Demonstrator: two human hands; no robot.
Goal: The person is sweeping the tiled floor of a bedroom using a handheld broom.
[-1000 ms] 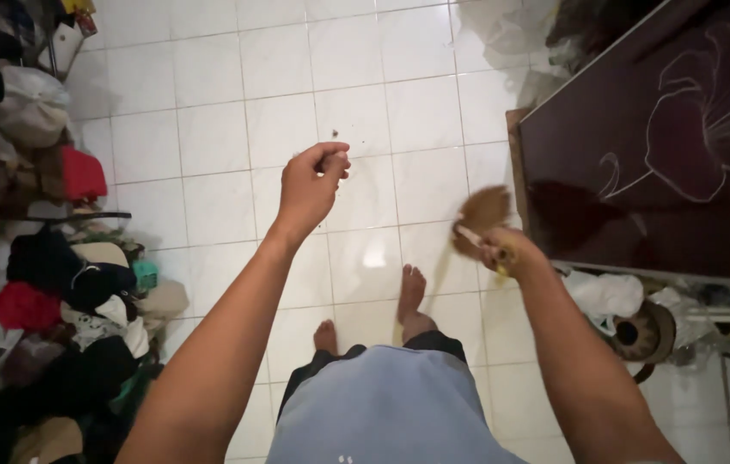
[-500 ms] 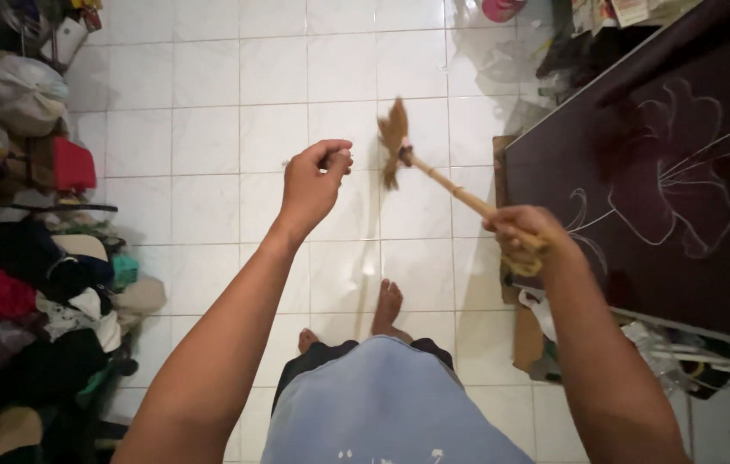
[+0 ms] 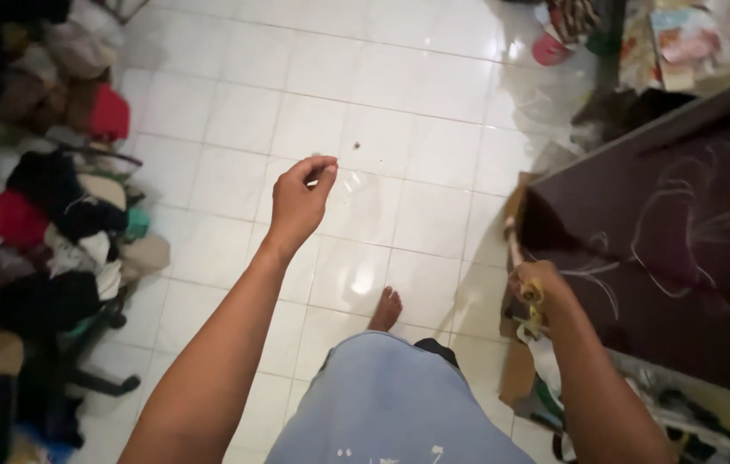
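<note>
Head view: the left hand [image 3: 298, 199] hangs over the white tiled floor [image 3: 399, 163], fingertips pinched together on nothing visible. The right hand [image 3: 539, 288] is clenched around a broom handle [image 3: 515, 245] beside the dark cabinet [image 3: 674, 241]. Clothes [image 3: 38, 232] pile at left.

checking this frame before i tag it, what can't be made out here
Head view only:
- Broom head: hidden beside the dark panel; only the broom handle shows.
- Right hand grip: blurred.
- Left hand: pinched fingertips, anything between them too small.
- Clothes pile: cut by the left edge.
</note>
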